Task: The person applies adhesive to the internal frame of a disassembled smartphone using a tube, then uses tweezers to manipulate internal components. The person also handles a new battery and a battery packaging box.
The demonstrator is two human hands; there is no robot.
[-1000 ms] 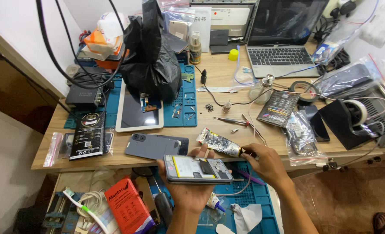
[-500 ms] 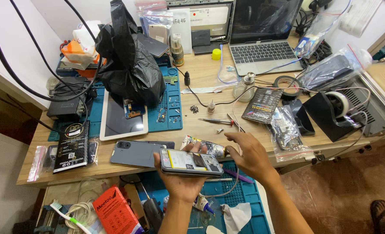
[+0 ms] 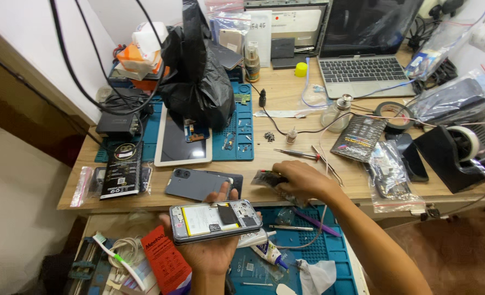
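Right hand (image 3: pixel 299 180) has moved left onto a dark packet (image 3: pixel 267 178) at the desk (image 3: pixel 286 164) edge, fingers curled over it; the packet is mostly hidden, grip hard to confirm. Left hand (image 3: pixel 212 248) grips the opened phone (image 3: pixel 215 219) from below, over the drawer (image 3: pixel 329 246). Grey back cover (image 3: pixel 197 184) lies just behind it, partly blocked by the thumb.

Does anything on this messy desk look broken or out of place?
Yes: the grey phone in the left hand has its back off, insides showing. Its grey back cover lies apart on the wooden desk. The right hand rests on a crumpled dark packet.
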